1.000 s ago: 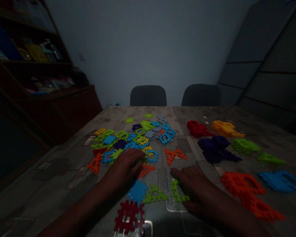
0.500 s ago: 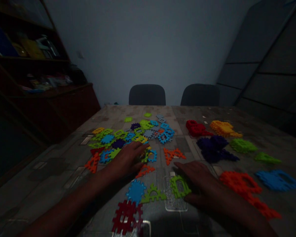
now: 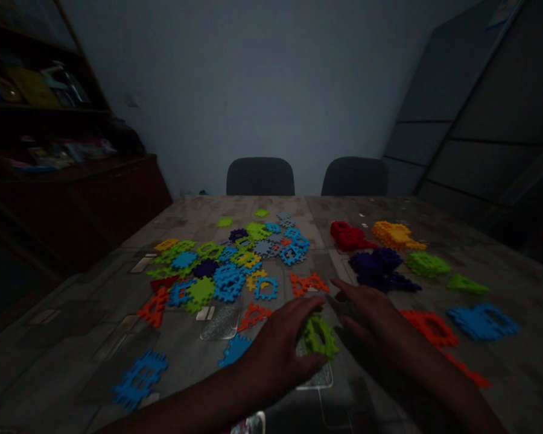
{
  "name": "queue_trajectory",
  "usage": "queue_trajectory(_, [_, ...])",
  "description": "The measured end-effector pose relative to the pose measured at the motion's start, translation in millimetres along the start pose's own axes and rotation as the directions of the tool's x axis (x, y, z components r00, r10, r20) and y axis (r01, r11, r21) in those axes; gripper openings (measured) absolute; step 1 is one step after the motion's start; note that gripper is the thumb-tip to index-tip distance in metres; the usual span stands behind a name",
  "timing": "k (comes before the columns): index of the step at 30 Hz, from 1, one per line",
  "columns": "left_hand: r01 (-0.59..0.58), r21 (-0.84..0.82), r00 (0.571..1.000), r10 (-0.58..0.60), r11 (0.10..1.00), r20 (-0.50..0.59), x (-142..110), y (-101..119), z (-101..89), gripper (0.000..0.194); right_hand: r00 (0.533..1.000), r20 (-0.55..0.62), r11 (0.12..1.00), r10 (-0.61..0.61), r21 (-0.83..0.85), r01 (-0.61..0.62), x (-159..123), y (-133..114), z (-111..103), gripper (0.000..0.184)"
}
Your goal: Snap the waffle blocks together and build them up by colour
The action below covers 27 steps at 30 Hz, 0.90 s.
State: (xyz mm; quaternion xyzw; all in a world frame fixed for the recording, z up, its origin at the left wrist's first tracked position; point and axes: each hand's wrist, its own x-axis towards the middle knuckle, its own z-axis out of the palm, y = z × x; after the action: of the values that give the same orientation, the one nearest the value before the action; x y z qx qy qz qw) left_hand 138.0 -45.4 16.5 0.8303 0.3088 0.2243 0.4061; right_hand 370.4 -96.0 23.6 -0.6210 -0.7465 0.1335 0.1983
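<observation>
Near the front of the table, my left hand (image 3: 283,346) has its thumb and fingers around a light green toothed building tile (image 3: 319,337), which stands tilted. My right hand (image 3: 366,310) hovers just to the right of it, fingers stretched out and nothing held. Beyond the hands lies an orange toothed tile (image 3: 308,283); another orange tile (image 3: 253,316) is left of it. A blue tile (image 3: 234,351) is partly covered by my left forearm. Farther left, a blue windowed tile (image 3: 141,378) lies alone.
A loose mixed spread of tiles (image 3: 228,280) covers the left-middle of the table. On the right are colour-sorted piles: red (image 3: 349,235), yellow (image 3: 396,234), purple (image 3: 380,268), green (image 3: 428,264), orange (image 3: 429,327) and blue (image 3: 482,321). Two chairs (image 3: 260,176) stand behind the table.
My left hand has come from the mixed spread to the green tile, which is now tilted up. My right hand has come off that tile. A blue windowed tile now shows at front left.
</observation>
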Motion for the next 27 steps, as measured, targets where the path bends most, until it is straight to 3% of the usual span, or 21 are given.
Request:
queue_trajectory(4, [-0.035, 0.073, 0.998, 0.032, 0.997, 0.046, -5, -10, 1.1, 0.083, 0.998, 0.064, 0.998, -0.006, 0.056, 0.002, -4, -10, -6, 0.060])
queue_trajectory(10, [0.032, 0.183, 0.995, -0.014, 0.983, -0.098, -39, -29, -34.8, 0.062, 0.958, 0.262, 0.984, -0.115, 0.160, 0.074, -5, -37, -4, 0.090])
queue_trajectory(13, [0.027, 0.210, 0.985, 0.009, 0.977, -0.173, -50, -42, -44.7, 0.054, 0.939, 0.326, 0.989, -0.108, 0.132, 0.067, -2, -42, 0, 0.093])
queue_trajectory(17, [0.020, 0.245, 0.987, 0.020, 0.969, -0.160, -52, -46, -44.4, 0.048, 0.949, 0.307, 0.992, -0.077, 0.118, 0.042, -1, -40, 2, 0.089])
queue_trajectory(22, [-0.102, 0.253, 0.994, 0.109, 0.962, -0.016, -49, -32, -32.8, 0.034, 0.948, 0.303, 0.992, -0.096, 0.101, 0.069, -2, -41, 5, 0.081])
queue_trajectory(27, [-0.150, 0.279, 0.988, 0.152, 0.949, 0.014, -48, -26, -30.5, 0.033, 0.947, 0.237, 0.973, -0.216, 0.129, 0.190, -2, -36, 9, 0.073])
